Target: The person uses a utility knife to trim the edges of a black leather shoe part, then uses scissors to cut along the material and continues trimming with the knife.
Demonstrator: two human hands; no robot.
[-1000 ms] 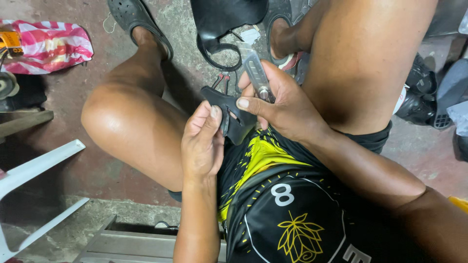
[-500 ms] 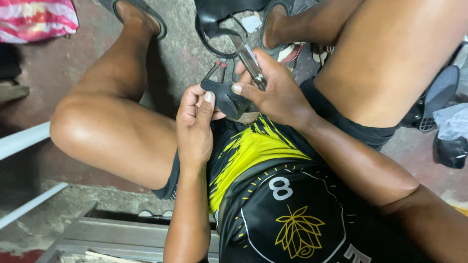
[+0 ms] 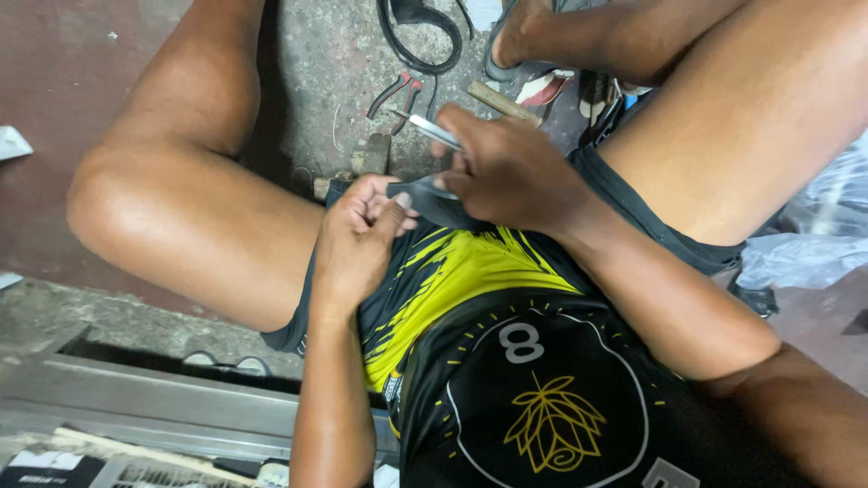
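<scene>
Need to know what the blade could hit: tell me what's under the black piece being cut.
Under the black piece lies the yellow-and-black shorts fabric over the lap. The left hand grips its near end, the right hand with the metal blade covers its far end, hiding what is beneath there.

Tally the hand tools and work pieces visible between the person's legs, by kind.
Metal blade tool, in right hand: 1
Dark flat piece, pinched by left hand: 1
Red-handled pliers on floor: 1
Wooden handle: 1
Total: 4
</scene>
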